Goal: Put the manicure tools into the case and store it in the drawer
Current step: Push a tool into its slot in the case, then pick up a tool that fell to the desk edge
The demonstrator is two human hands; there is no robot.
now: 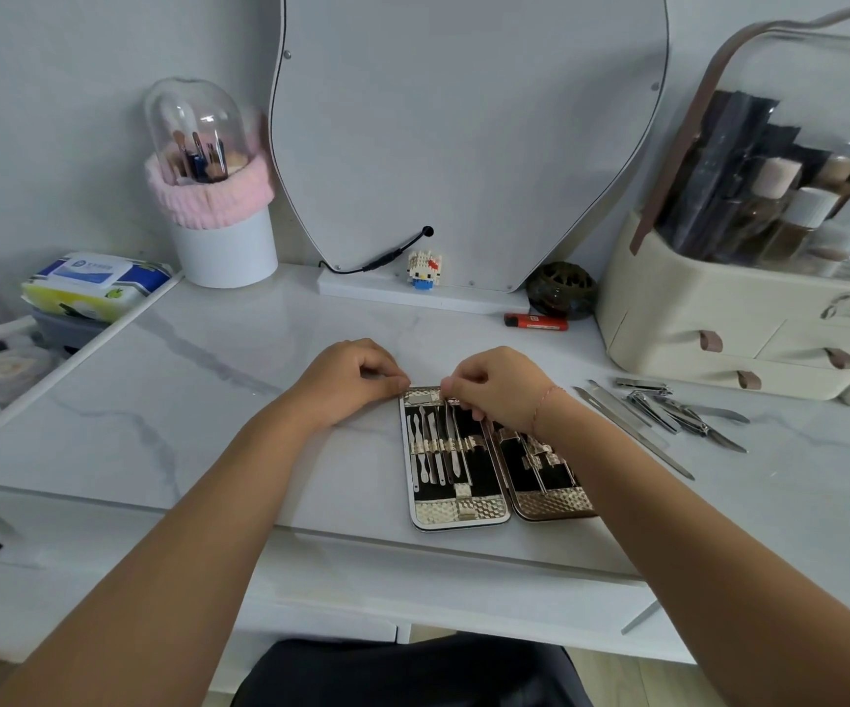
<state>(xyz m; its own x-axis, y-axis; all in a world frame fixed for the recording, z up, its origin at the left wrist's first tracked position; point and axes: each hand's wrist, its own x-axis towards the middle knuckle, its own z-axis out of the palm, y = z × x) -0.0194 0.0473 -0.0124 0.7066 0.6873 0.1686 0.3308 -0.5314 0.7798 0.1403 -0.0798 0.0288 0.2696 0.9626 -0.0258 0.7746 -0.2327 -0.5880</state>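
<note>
So the case (pixel 443 510) is lying open flat on the white table (pixel 209 400), long side pointing away from the person, both halves showing. The left half is already pretty full of slim tools tucked under the strap, while the right half looks mostly empty, though the forearm covers part of it. The left hand (pixel 356 380) is at the case's far left corner, fingers curled, thumb and fingertip nipping the rim to keep it from sliding. The right hand (pixel 499 387) is bunched over the case's far edge and seems to be pinching the top end of a slim tool (pixel 452 436) in the left half, seating it; the actual contact is half hidden by the knuckles. What matters next is off to the right of the case: a long nail file (pixel 637 436) just beside it, then the nippers (pixel 688 421) and a clipper (pixel 642 385) a bit further out, all lying slanted from far-left to near-right. The right hand is clearly the closer one for those, and they'd need turning to line up with the case's slots. Loads left to do, I'd guess.
</note>
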